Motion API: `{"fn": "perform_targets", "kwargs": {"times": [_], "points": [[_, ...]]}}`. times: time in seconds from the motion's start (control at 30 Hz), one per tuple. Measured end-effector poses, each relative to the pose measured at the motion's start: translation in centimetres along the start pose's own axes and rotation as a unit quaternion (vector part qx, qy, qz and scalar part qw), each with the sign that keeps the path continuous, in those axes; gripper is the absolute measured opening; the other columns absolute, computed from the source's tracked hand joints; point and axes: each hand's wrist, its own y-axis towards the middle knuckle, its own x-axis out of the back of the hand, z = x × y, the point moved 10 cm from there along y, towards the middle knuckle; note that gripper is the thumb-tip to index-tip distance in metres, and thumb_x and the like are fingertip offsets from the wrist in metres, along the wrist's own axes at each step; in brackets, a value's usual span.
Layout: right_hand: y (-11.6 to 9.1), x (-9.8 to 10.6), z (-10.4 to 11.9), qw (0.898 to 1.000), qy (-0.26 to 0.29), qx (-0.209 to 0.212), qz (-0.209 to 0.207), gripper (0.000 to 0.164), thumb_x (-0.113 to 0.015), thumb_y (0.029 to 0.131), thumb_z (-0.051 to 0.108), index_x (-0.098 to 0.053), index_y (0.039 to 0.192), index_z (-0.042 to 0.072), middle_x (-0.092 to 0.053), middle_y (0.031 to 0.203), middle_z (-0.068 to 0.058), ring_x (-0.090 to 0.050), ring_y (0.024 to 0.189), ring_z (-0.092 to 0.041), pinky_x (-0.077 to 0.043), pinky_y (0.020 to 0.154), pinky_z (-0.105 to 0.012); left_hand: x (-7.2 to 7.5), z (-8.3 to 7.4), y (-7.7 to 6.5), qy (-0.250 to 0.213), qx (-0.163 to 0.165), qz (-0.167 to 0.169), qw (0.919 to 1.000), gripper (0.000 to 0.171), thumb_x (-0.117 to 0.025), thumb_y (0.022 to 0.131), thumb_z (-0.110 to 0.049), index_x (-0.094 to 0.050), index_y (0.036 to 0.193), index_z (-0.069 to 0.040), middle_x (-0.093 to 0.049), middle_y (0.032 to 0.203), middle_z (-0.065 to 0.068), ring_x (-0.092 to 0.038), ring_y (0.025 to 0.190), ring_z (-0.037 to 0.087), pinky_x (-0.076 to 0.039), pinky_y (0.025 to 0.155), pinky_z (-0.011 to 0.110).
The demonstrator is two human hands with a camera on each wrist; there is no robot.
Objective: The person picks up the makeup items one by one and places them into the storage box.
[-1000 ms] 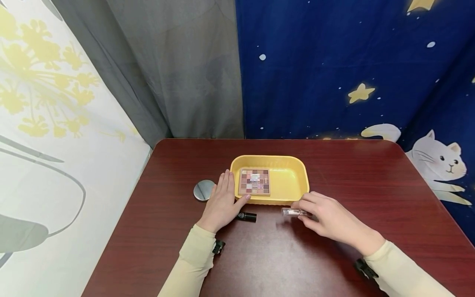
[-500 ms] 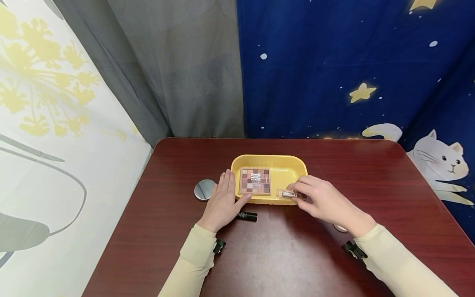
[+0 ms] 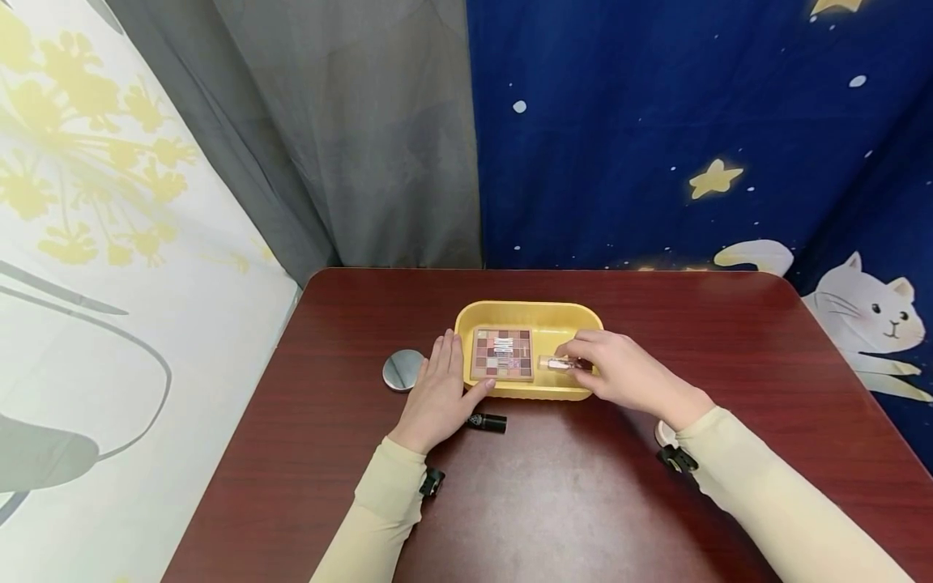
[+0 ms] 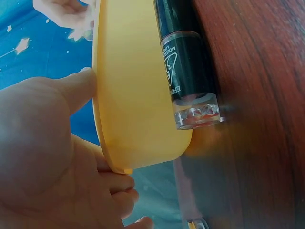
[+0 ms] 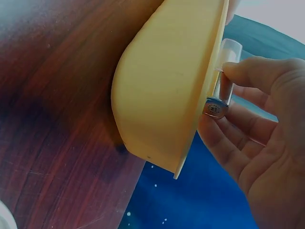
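Observation:
My right hand (image 3: 630,374) pinches a small clear-capped lipstick tube (image 3: 551,363) between thumb and fingertips. It holds the tube sideways over the right half of a yellow tray (image 3: 564,317). In the right wrist view, the clear cap (image 5: 230,53) and a round end label show just past the rim. My left hand (image 3: 433,397) rests on the tray's left rim with fingers straight, its thumb at the near rim. A square eyeshadow palette (image 3: 503,355) lies flat in the tray's left half. Just in front of the tray, a black lipstick (image 4: 188,67) lies partly behind my left hand in the head view.
A round mirror-like disc (image 3: 403,370) lies on the dark red table (image 3: 350,316), left of my left hand. Another round, whitish item (image 3: 664,435) is partly hidden under my right wrist. Curtains (image 3: 394,146) hang behind the table's far edge.
My right hand has carried the clear lipstick tube from in front of the tray up over its near rim and farther back, over the right half. My left hand has stayed on the rim.

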Motion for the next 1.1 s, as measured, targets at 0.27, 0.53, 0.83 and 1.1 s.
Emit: {"fn": "perform_targets", "kwargs": {"times": [0.27, 0.53, 0.83, 1.1], "points": [[1.6, -1.9, -1.1, 0.998, 0.041, -0.017, 0.054, 0.019, -0.073, 0.089, 0.010, -0.075, 0.107, 0.016, -0.066, 0.096, 0.006, -0.061, 0.078, -0.014, -0.050, 0.071, -0.032, 0.0, 0.1, 0.0, -0.002, 0.003, 0.004, 1.0000, 0.095, -0.045, 0.100, -0.063, -0.010, 0.160, 0.001, -0.008, 0.167, 0.015, -0.008, 0.154, 0.030, -0.019, 0.119, 0.053], [2.8, -3.4, -1.3, 0.993, 0.078, -0.006, 0.083, 0.019, -0.075, 0.087, 0.007, -0.076, 0.104, 0.015, -0.068, 0.094, 0.007, -0.062, 0.080, -0.011, -0.052, 0.072, -0.030, 0.0, 0.1, 0.0, -0.002, 0.004, 0.006, 1.0000, 0.095, -0.045, 0.100, -0.063, -0.010, 0.160, 0.001, -0.008, 0.167, 0.015, -0.007, 0.154, 0.029, -0.019, 0.119, 0.054], [3.9, -4.5, -1.1, 0.987, 0.113, -0.005, 0.111, 0.016, -0.075, 0.086, 0.008, -0.077, 0.100, 0.016, -0.067, 0.083, 0.010, -0.059, 0.073, -0.005, -0.051, 0.068, -0.029, -0.1, 0.1, 0.0, -0.003, 0.011, 0.012, 0.9999, 0.096, -0.045, 0.099, -0.064, -0.009, 0.160, 0.000, -0.006, 0.168, 0.014, -0.004, 0.154, 0.027, -0.017, 0.119, 0.052], [4.7, -5.6, -0.6, 0.986, 0.100, -0.001, 0.132, 0.017, -0.074, 0.084, 0.008, -0.078, 0.098, 0.016, -0.066, 0.081, 0.010, -0.062, 0.074, -0.010, -0.050, 0.069, -0.030, -0.1, 0.0, -0.1, -0.001, 0.012, 0.016, 0.9998, 0.096, -0.044, 0.099, -0.065, -0.008, 0.160, 0.000, -0.005, 0.168, 0.014, -0.003, 0.154, 0.026, -0.017, 0.119, 0.052]]}}
